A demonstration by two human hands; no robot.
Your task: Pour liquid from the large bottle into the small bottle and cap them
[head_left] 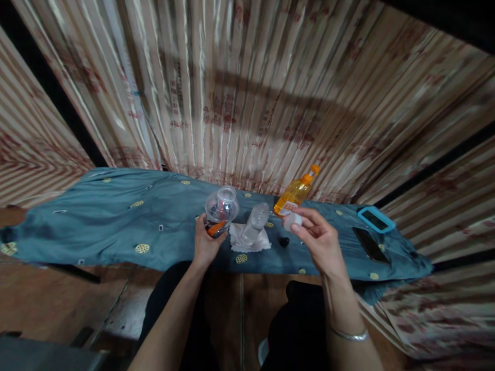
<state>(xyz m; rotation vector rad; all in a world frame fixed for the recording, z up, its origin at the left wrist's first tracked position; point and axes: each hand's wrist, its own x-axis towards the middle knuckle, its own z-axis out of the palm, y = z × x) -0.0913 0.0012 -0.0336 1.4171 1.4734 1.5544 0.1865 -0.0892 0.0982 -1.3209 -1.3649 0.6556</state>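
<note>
My left hand [209, 245] is wrapped round a clear plastic bottle [221, 206] with an open neck and an orange and dark label. Between the thumb and fingers of my right hand [319, 234] is a white cap [293, 221], held above the cloth. A second clear bottle [257, 221], smaller, stands between my hands on a white napkin [263, 243]. Just left of my right hand lies a small black round thing [284, 241]. Behind the right hand is an orange pump bottle [294, 193] with yellow liquid.
A teal cloth with yellow spots [116, 221] covers the narrow table. At the right lie a dark phone [370, 245] and a blue-framed device [376, 219]. A pleated curtain [240, 93] hangs close behind the table, and dark poles slant at both sides.
</note>
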